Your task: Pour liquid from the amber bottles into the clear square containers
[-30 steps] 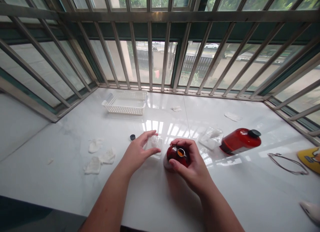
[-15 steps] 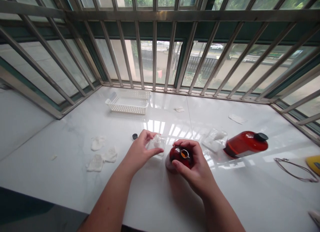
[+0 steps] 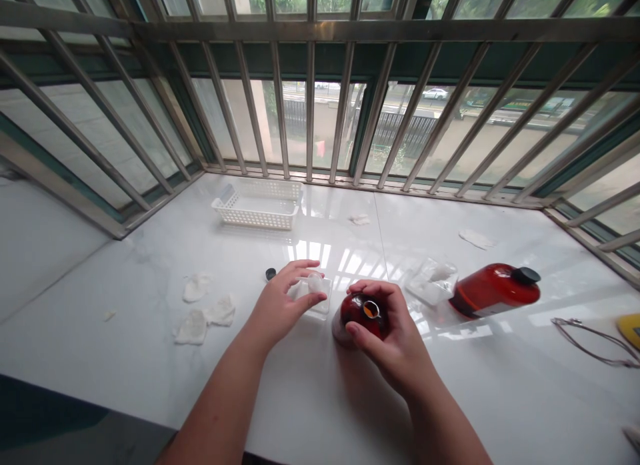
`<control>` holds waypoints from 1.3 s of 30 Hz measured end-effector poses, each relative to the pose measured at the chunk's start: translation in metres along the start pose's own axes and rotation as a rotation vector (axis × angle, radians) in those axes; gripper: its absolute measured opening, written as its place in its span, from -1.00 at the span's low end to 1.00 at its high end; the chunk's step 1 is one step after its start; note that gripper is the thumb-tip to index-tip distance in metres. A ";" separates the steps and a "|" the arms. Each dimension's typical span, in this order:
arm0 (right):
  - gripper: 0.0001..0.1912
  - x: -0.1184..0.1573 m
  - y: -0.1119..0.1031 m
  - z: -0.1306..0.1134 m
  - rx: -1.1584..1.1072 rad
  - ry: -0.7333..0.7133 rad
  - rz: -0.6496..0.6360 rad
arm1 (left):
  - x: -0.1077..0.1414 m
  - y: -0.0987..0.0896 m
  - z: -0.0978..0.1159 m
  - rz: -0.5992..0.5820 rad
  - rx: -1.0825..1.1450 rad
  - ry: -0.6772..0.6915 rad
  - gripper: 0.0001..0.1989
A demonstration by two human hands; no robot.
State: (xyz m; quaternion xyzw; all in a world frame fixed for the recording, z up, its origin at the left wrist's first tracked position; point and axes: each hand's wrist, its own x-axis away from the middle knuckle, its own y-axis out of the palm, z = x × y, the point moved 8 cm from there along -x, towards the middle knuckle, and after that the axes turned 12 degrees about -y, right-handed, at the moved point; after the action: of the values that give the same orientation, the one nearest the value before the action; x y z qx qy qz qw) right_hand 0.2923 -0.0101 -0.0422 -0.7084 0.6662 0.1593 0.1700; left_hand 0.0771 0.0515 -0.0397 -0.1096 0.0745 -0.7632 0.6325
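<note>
Red glass or plastic, can't tell which: open bottle (image 3: pixel 354 310) is in the right hand (image 3: pixel 393 328), base at the bench (image 3: pixel 305 398). Key relation: clear squarish container with a rounded top (image 3: pixel 316 305) sits just left of that bottle, narrow gap between, not touching. Bottle's long axis runs roughly up from the bench, round mouth (image 3: pixel 371 309) facing up at the wearer; can't confirm a slight lean. Container looks upright too, top between thumb and fingers of the left hand (image 3: pixel 275 305).

Left hand is nearer the container, right is on the bottle. So the pair sits side by side between the hands, about the same reach out from the body.

Hands: left makes a wide C, thumb on the near side, fingers arched over the far side. Contact with the container: can't tell from here. Right is wrapped round the bottle's shoulder, thumb near side, fingers far side, mouth left uncovered. Both forearms come in from the near edge and converge, palms roughly facing each other.

Around them: small black cap (image 3: pixel 271 274) just past the left hand, capped red bottle (image 3: pixel 493 290) well off to the right, clear bag (image 3: pixel 433 281) beside it, white basket (image 3: pixel 257 218) at the back.
</note>
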 end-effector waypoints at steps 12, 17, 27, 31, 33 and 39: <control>-0.54 0.000 -0.001 0.000 0.002 0.016 0.003 | 0.019 -0.015 0.038 0.213 -0.091 0.214 -0.75; -0.54 0.001 -0.001 0.002 0.011 0.032 0.011 | 0.027 -0.014 0.051 0.206 -0.048 0.215 -0.78; -0.54 0.003 -0.002 0.003 0.031 0.089 0.029 | 0.038 -0.117 0.034 0.604 -0.988 -0.092 -0.72; -0.53 0.003 -0.001 0.000 0.038 0.100 0.038 | 0.028 -0.140 -0.017 0.504 -1.042 -0.386 -0.81; -0.54 0.002 -0.001 0.000 0.030 0.092 0.043 | 0.025 -0.139 -0.029 0.444 -1.021 -0.395 -0.81; -0.53 0.002 -0.005 0.005 0.055 0.057 0.023 | 0.034 -0.103 0.013 0.414 -0.829 -0.097 -0.64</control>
State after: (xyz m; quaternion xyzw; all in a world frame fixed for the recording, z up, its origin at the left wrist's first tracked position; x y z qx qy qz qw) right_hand 0.2974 -0.0097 -0.0472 -0.7001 0.6830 0.1223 0.1686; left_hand -0.0235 0.0383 0.0014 -0.3717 0.3640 -0.5208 0.6769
